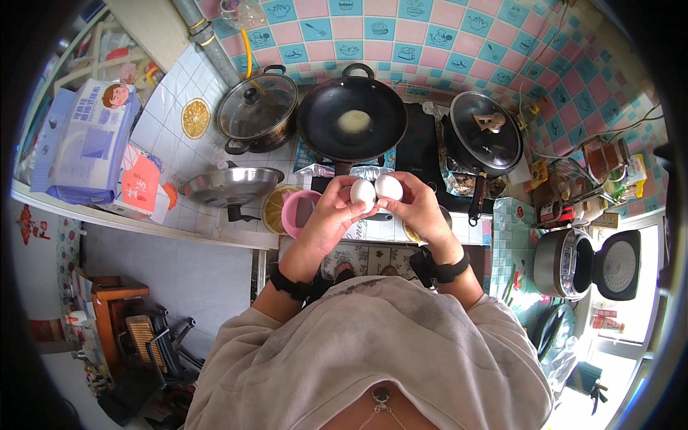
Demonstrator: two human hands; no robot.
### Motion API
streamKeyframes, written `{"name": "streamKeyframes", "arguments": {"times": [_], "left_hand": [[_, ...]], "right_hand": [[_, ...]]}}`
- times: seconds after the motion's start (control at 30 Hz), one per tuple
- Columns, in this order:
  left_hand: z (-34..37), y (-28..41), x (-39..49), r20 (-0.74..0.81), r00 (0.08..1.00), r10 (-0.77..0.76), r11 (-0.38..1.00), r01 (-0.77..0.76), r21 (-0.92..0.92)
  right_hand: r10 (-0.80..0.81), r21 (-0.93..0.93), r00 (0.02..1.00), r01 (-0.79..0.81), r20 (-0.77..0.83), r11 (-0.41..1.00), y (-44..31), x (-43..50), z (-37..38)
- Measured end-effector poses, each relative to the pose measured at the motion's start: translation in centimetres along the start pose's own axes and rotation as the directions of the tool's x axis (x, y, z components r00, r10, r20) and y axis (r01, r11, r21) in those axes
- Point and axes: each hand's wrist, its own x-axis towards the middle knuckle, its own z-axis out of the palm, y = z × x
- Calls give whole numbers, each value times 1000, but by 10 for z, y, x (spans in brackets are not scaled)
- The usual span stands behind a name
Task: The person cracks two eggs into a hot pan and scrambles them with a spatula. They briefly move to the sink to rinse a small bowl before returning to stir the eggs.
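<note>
My left hand (339,210) holds a white egg (362,193) between thumb and fingers. In my right hand (418,208) is a second white egg (389,188), right beside the first; whether the shells touch I cannot tell. Both hands are over the counter's front edge, near the handle of a black wok (322,131). A small pale-yellow pool (355,122), apparently oil, lies in the bottom of the wok. Under my left forearm stands a pink plastic bowl (290,215), partly hidden by it.
Left of the wok are a glass-lidded pot (257,115) and a stainless steel pan (228,188). To the right sits a lidded pan (486,131), its handle pointing towards me. A rice cooker (553,263) with raised lid and a condiment rack (570,185) stand farther right.
</note>
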Motion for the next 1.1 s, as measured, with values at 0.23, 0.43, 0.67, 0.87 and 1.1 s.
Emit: {"name": "streamKeyframes", "arguments": {"times": [0.23,0.43,0.67,0.87,1.1], "left_hand": [[0,0,0,-7,1000,-6,1000,6,0],[-1,-1,0,-4,1000,-5,1000,4,-8],[-1,0,0,3,1000,-3,1000,3,-16],[-1,0,0,-1,1000,-6,1000,6,-17],[-1,0,0,-13,1000,-12,1000,12,-14]], "right_hand": [[-7,10,1000,7,3,1000,3,1,0],[14,22,1000,-14,-3,1000,6,0,0],[-13,-12,1000,13,2,1000,6,0,-1],[-7,-1,1000,7,5,1000,7,1,-1],[-20,26,1000,20,9,999,9,1,-1]]}}
